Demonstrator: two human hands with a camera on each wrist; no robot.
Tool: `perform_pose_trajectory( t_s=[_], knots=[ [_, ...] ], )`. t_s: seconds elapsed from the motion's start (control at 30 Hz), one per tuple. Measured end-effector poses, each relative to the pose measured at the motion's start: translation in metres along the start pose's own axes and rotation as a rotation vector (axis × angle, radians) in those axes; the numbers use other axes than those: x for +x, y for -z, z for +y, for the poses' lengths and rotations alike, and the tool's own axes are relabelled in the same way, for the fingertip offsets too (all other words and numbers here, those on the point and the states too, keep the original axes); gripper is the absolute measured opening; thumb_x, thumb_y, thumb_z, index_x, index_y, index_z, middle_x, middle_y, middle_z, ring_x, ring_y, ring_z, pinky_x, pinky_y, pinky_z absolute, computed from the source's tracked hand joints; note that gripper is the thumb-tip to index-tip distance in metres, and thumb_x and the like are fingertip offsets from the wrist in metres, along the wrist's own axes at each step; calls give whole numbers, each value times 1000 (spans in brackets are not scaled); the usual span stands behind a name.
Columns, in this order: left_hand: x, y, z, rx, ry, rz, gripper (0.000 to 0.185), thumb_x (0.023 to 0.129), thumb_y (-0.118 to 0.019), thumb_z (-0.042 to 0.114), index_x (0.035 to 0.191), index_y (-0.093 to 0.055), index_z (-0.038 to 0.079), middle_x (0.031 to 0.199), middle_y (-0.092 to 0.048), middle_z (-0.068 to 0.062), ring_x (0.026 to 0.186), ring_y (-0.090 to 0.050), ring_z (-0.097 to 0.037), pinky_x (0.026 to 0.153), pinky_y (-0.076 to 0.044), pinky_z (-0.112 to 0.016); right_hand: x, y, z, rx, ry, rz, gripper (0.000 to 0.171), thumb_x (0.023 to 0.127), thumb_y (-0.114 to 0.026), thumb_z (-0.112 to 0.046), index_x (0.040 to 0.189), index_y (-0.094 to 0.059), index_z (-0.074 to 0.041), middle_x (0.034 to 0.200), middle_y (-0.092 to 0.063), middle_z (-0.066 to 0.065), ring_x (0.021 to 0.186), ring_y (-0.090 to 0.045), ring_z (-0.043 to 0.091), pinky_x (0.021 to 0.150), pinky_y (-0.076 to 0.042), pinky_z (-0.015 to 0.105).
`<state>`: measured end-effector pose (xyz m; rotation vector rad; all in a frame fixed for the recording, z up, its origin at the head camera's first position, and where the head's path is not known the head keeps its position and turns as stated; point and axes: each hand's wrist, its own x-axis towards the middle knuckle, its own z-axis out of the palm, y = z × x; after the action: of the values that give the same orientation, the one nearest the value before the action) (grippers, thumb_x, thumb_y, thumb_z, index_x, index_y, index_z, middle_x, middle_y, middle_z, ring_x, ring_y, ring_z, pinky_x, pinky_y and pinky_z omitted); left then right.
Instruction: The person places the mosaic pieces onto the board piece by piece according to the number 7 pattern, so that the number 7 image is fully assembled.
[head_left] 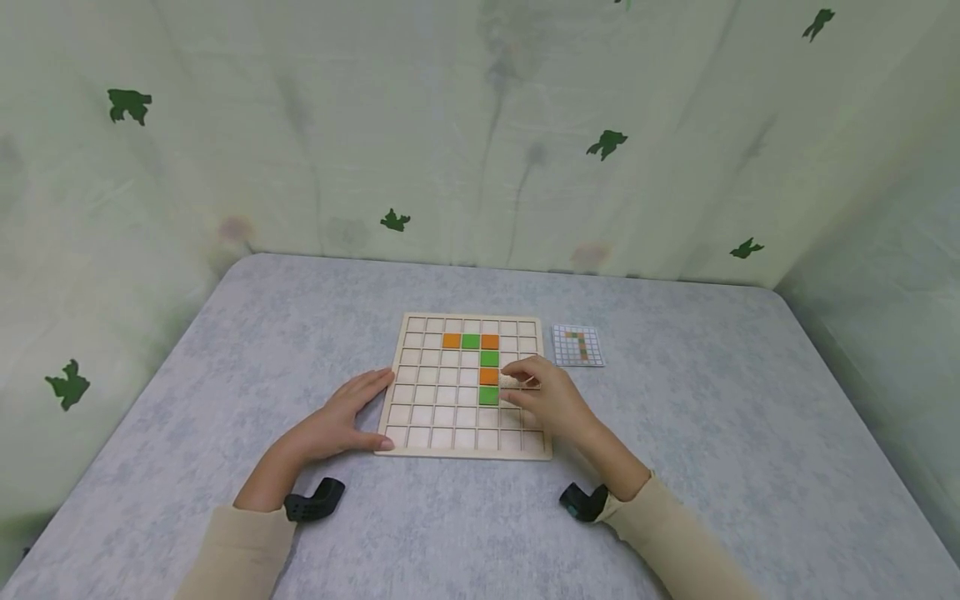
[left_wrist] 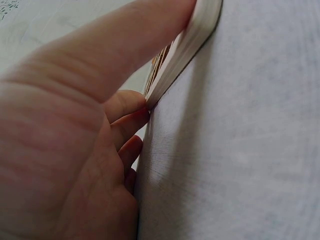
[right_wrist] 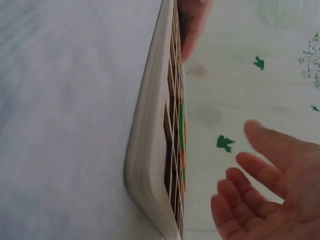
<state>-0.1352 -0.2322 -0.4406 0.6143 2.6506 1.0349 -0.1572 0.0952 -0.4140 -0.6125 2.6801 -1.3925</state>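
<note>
A wooden grid board (head_left: pixel 438 417) lies flat on the grey table. Orange and green tiles (head_left: pixel 489 358) sit in its cells: three across the upper row, then three running down a column. My left hand (head_left: pixel 345 421) rests against the board's left edge (left_wrist: pixel 195 40), fingers straight and thumb by the front left corner. Over the right side of the board hovers my right hand (head_left: pixel 543 396), fingertips beside the lower orange tile (head_left: pixel 489 376). In the right wrist view this hand (right_wrist: pixel 270 185) is relaxed with an empty palm, next to the board (right_wrist: pixel 150 150).
A small pattern card (head_left: pixel 578 345) with a coloured figure lies just right of the board's far corner. The grey table (head_left: pixel 712 417) is ringed by a pale green cloth wall (head_left: pixel 480 125) close behind and at both sides.
</note>
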Motion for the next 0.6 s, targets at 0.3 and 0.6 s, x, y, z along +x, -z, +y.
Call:
perform_pose_trajectory(
  t_s=[0.3,0.6],
  knots=[
    [1,0,0,3,5,0,101,67,-74,46,143,-23,5,146,-19,-15,132,-8,-37,99,-12,-59,-28,36,14,-93,34,10,38,79,-70,-19,113,-60,-8,112,-55,2,97,-53,26,78,-46,39],
    [1,-1,-1,7,7,6,101,66,-75,47,143,-23,6,146,-19,-14,132,-8,-36,99,-12,-58,-51,52,40,-118,48,-13,42,73,-74,-15,111,-60,-4,107,-56,4,93,-53,24,78,-45,38]
  ],
)
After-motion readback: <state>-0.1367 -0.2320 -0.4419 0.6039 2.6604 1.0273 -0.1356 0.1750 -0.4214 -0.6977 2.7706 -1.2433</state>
